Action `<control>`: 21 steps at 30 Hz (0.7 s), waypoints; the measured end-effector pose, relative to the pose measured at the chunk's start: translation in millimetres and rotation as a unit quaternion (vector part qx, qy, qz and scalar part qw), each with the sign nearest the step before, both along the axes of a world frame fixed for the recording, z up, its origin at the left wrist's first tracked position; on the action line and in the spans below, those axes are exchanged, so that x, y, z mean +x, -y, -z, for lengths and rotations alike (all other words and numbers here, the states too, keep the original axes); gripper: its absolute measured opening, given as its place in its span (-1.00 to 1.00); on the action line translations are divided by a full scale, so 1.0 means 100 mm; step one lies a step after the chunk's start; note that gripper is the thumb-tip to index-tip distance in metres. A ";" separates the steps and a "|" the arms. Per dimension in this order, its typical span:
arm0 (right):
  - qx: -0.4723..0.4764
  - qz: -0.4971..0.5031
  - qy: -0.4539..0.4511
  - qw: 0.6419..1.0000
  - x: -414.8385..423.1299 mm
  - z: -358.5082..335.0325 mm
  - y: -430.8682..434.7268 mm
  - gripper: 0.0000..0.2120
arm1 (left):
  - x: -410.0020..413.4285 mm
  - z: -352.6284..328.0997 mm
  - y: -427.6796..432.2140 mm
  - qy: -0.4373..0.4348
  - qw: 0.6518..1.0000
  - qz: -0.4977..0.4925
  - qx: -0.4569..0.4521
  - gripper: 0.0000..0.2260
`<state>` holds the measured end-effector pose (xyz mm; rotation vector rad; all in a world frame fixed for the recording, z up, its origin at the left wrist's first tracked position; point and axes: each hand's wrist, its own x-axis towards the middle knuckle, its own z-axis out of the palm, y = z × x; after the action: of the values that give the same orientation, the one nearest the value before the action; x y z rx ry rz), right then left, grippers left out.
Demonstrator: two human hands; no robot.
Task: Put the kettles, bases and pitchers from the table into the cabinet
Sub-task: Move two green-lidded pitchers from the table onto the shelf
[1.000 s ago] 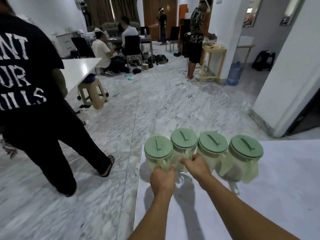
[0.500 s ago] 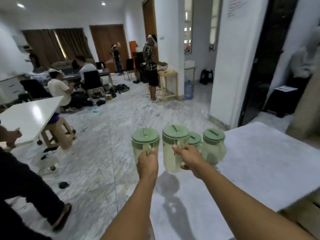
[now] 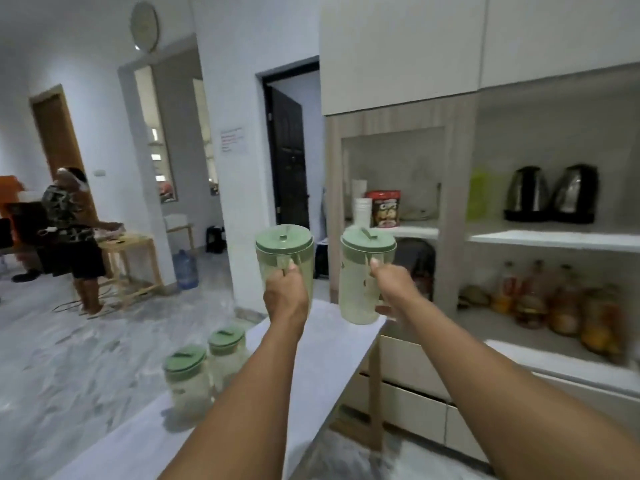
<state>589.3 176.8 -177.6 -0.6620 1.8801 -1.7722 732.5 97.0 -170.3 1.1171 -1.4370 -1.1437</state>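
Observation:
My left hand grips the handle of a pale green pitcher with a green lid, held up in the air. My right hand holds a second green-lidded pitcher by its handle at the same height. Two more pitchers stand on the white table below, near its left edge. In the open cabinet ahead on the right, two dark steel kettles sit on their bases on the upper white shelf.
Bottles and jars crowd the lower shelf. A cereal box and white cups sit in the left niche. Drawers lie below. A person stands by a wooden table far left, beside a blue water jug.
Both hands lifted a pitcher each off the table and my view swung right from the room to the cabinet. Two pitchers stayed on the table.

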 end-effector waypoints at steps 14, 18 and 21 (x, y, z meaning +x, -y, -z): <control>0.019 0.235 -0.037 0.971 -3.21 -0.37 -2.33 -0.59 | -3.72 -0.30 -1.80 -0.045 0.966 0.253 -0.025 -0.64; 0.011 0.258 -0.032 0.966 -4.11 -0.50 -2.48 -0.67 | -4.72 -0.42 -1.91 -0.068 0.955 0.287 -0.021 -0.66; 0.009 0.243 -0.034 0.969 -4.68 -0.54 -2.36 -0.64 | -5.38 -0.44 -1.80 -0.079 0.957 0.279 -0.013 -0.64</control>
<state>121.7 413.3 -123.8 -0.2672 2.2438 -2.0375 194.3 277.2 -126.6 0.5876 -1.6834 -1.5584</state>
